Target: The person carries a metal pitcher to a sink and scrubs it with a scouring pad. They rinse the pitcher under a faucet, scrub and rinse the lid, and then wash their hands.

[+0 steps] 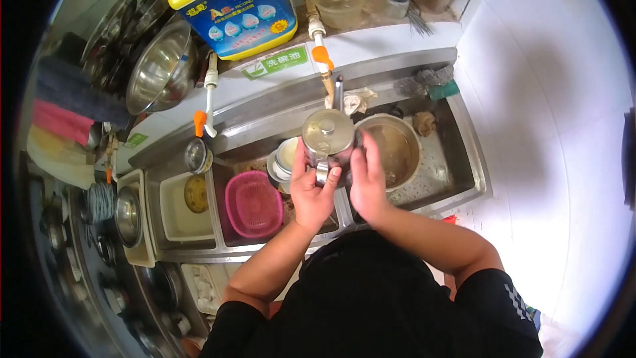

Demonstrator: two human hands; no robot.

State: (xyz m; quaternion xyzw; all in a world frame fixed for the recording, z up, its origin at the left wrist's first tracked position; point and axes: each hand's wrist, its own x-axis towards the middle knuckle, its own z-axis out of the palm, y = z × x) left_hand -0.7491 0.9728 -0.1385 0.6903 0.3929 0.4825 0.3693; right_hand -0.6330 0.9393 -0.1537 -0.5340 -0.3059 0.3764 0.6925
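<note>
A lidded stainless steel teapot [328,130] is held over the sinks, its lid knob facing up and a narrow metal spout pointing away from me. My left hand [311,193] is closed around its near left side, with the thumb by the handle [322,173]. On the right side, my right hand [369,182] presses its fingers against the body. Something dark shows at those fingertips; whether it is a scrubber or shadow I cannot tell. Just right of the teapot, a round metal pot [397,149] with cloudy water sits in the right sink [457,152].
A pink basket [254,204] and white bowls [279,166] occupy the middle sink. Taps with orange handles [322,58] overhang from the ledge, beside a yellow detergent jug [232,10]. Grey scouring pads [424,81] lie on the back rim. A white wall [536,126] bounds the right.
</note>
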